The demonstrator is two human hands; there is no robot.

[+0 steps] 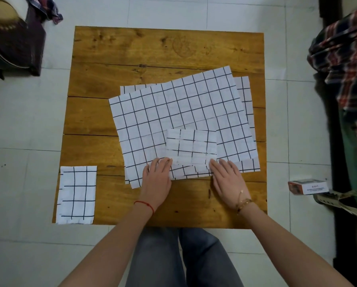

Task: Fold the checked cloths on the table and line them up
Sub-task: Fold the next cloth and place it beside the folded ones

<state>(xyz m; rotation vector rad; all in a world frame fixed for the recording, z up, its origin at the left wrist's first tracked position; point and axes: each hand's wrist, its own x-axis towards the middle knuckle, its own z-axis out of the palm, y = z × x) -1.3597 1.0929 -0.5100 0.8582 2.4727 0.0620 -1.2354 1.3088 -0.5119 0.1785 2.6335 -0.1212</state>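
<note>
The small folded white black-checked cloth (191,146) lies at 5 o'clock on the wooden surface (132,59), upon unfolded cloths (173,104). Left hand (156,179) and right hand (227,179) press with flat fingers, gripping nothing; sliding it may drag the loose sheets beneath.

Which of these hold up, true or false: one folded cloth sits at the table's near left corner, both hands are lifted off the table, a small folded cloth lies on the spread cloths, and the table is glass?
1. A folded cloth sits at the near left corner of the table. True.
2. Both hands are lifted off the table. False: the left hand and right hand lie flat on the cloths.
3. A small folded cloth lies on the spread cloths. True.
4. The table is glass. False: it is wooden planks.
</note>
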